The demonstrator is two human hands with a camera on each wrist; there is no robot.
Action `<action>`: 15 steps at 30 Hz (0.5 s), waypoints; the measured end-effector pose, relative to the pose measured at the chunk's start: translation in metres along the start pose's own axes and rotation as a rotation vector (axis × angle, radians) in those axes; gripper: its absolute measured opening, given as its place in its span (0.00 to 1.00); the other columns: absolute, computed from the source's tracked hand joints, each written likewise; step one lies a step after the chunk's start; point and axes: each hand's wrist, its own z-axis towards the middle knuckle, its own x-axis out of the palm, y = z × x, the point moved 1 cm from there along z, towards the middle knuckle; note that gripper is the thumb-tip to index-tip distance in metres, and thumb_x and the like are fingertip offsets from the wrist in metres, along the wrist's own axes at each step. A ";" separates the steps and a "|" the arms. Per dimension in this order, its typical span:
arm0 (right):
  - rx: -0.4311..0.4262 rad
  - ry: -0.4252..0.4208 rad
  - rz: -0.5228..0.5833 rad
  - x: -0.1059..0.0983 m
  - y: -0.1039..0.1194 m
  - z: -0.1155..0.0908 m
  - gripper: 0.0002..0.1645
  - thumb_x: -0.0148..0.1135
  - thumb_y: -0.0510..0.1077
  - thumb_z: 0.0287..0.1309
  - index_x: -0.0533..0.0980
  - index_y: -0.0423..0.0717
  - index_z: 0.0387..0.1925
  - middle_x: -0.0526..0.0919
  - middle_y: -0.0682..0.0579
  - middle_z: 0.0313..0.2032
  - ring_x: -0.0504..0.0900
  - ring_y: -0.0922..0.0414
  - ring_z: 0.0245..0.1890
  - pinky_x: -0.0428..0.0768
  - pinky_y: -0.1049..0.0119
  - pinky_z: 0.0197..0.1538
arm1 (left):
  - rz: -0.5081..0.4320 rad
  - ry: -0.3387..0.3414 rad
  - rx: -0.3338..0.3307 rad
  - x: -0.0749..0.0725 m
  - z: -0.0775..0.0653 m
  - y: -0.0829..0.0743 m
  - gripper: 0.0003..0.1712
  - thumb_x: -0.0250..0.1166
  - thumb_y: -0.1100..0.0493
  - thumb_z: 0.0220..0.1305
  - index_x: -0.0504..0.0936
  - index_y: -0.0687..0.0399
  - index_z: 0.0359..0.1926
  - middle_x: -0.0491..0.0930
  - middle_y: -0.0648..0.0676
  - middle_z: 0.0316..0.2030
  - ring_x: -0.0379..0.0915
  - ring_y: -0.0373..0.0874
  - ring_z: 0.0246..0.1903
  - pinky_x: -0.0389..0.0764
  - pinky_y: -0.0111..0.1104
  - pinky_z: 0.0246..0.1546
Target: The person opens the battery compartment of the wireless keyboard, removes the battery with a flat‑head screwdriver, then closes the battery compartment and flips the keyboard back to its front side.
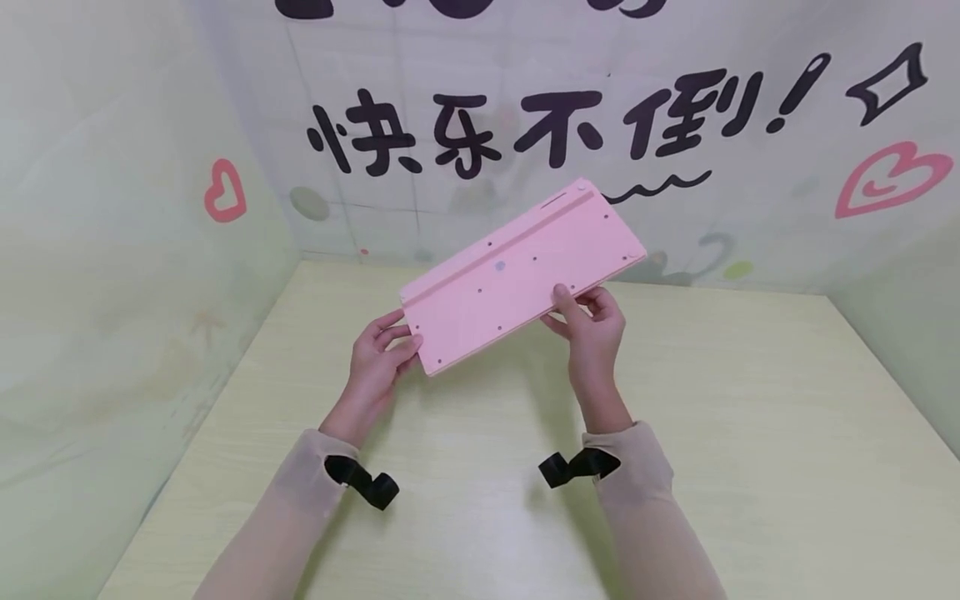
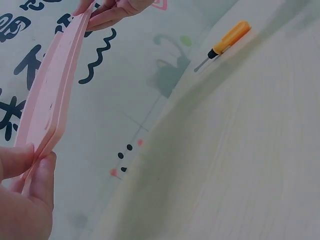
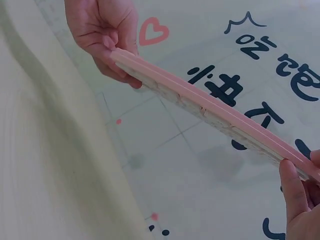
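A pink keyboard (image 1: 517, 279) is held up above the table, its screw-dotted underside facing me and its right end tilted higher. My left hand (image 1: 382, 354) pinches the lower left corner between thumb and fingers. Along the lower long edge, right of the middle, my right hand (image 1: 592, 333) grips with the thumb (image 1: 564, 300) on the underside and fingers behind. Pale keycaps (image 3: 205, 112) show on the far face in the right wrist view. In the left wrist view the keyboard (image 2: 57, 95) appears nearly edge-on.
A screwdriver (image 2: 230, 40) with an orange handle lies on the pale wooden table (image 1: 750, 417); the head view does not show it. Behind the table hangs a printed cloth (image 1: 465, 217) with black characters and hearts. More cloth (image 1: 112, 292) borders the left side.
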 end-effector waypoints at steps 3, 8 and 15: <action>-0.009 0.019 -0.038 -0.003 0.002 0.002 0.15 0.63 0.32 0.51 0.69 0.39 0.40 0.74 0.47 0.30 0.81 0.57 0.25 0.81 0.63 0.29 | 0.015 -0.006 0.016 -0.003 0.000 -0.005 0.31 0.58 0.77 0.56 0.64 0.58 0.60 0.73 0.55 0.40 0.76 0.40 0.28 0.79 0.27 0.30; 0.000 0.018 -0.074 -0.008 0.005 0.005 0.16 0.62 0.32 0.53 0.69 0.38 0.43 0.75 0.46 0.32 0.81 0.57 0.26 0.81 0.62 0.29 | 0.035 -0.014 0.015 -0.010 -0.001 -0.009 0.31 0.58 0.77 0.56 0.64 0.58 0.61 0.72 0.54 0.40 0.76 0.40 0.29 0.79 0.27 0.31; -0.002 -0.050 -0.067 -0.016 0.010 0.011 0.11 0.61 0.34 0.54 0.73 0.34 0.40 0.71 0.46 0.29 0.78 0.57 0.26 0.81 0.63 0.28 | 0.043 -0.028 0.020 -0.020 0.001 -0.010 0.30 0.58 0.77 0.56 0.66 0.57 0.59 0.73 0.53 0.40 0.76 0.39 0.29 0.78 0.27 0.30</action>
